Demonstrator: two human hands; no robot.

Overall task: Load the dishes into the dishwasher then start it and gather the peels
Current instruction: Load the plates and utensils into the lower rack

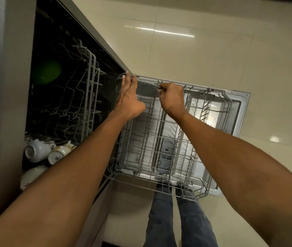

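Closest to me are my legs in jeans [161, 216], standing on the tiled floor [204, 56] just behind the open dishwasher door [237, 111]. The lower rack [159, 139] is pulled out over that door, its wire tines bare. To my left, at the edge of the dishwasher [13, 86], white cups [36, 150] lie on their sides in the upper rack [88, 82], with a white bowl [31, 175] just below them. Farther on, my left hand [129, 97] rests with straight fingers on the far corner of the lower rack. My right hand [171, 98] is curled, pinching the top edge of a grey panel [147, 89] at the rack's far rim. Deep inside the dark tub, a green plate [47, 72] stands blurred.
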